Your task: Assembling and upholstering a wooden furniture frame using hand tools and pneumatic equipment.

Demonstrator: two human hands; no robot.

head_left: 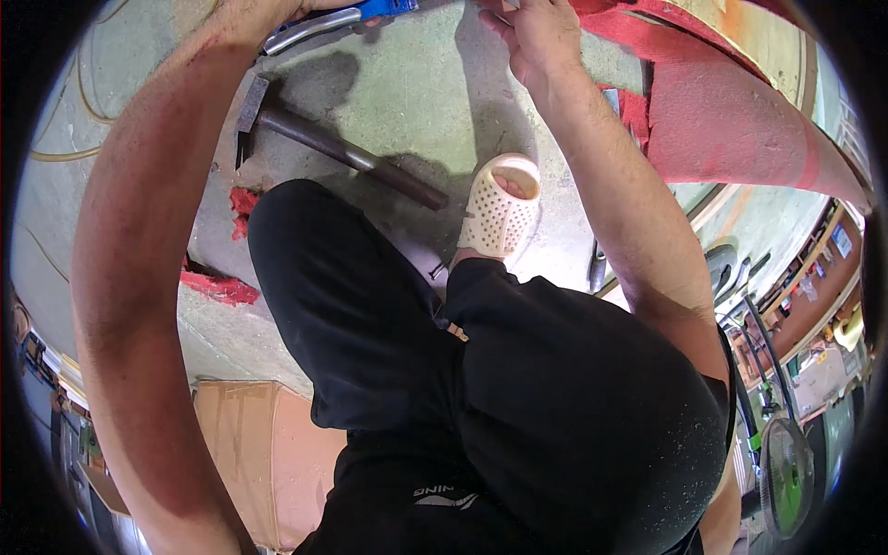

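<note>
Beyond the hammer (319, 139) on the floor (416, 65), the left hand (285, 8) has its fingers around a blue-and-silver tool (319, 30). Right of the hammer, the right hand (548, 44) nears red carpet (731, 125); cropping hides its grip.

This looks like a workshop or a garage put to that use: the ground is a bare, stained concrete floor (407, 92), with a steel-headed hammer (333, 148) lying on it and torn red scraps (222, 287) to the left. A large red sheet (721, 129) spreads across the far right, a thin yellowish hose (69, 156) runs along the far left, and brown cardboard (236, 444) sits at the near left. Along the right edge, a reddish-brown panel (819, 287) carrying small items and a round, wire-guarded fan (786, 481) add to the working clutter.
</note>
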